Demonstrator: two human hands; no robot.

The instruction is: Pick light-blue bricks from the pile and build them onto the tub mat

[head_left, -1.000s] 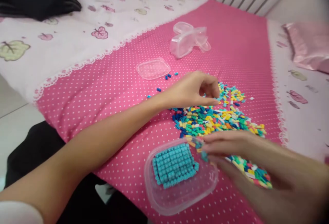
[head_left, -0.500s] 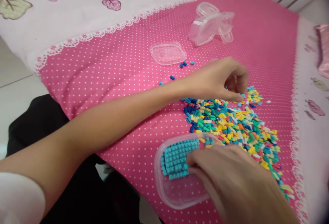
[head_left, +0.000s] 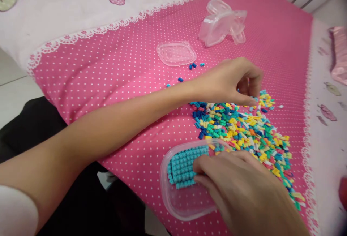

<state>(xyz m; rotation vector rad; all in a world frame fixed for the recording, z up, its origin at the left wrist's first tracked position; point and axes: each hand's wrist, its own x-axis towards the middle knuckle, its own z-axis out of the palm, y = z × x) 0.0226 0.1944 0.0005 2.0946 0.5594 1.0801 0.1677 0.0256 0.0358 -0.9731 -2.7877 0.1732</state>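
Filling most of the view: pink dotted cloth (head_left: 116,69), mixed brick pile (head_left: 238,124) on it. Right hand (head_left: 235,181) reaches into clear tub (head_left: 180,207) beside pile. Left hand (head_left: 230,80) curled over pile; can't tell if holding anything. Teal brick block (head_left: 184,167) in tub, at right fingertips; pinch hidden, grip unclear. Loose blue bricks (head_left: 194,65) farther off.

Left arm (head_left: 114,127) reaching well out, nearly straight, bare below a white sleeve (head_left: 16,210). Left hand (head_left: 230,80) knuckles up, fingers curled down, thumb straight underneath, tips close; can't tell from here if they meet. Right hand (head_left: 230,181) nearer the body, back up, pointing across to the left, index bent, thumb just beside it, other fingers mostly hidden.
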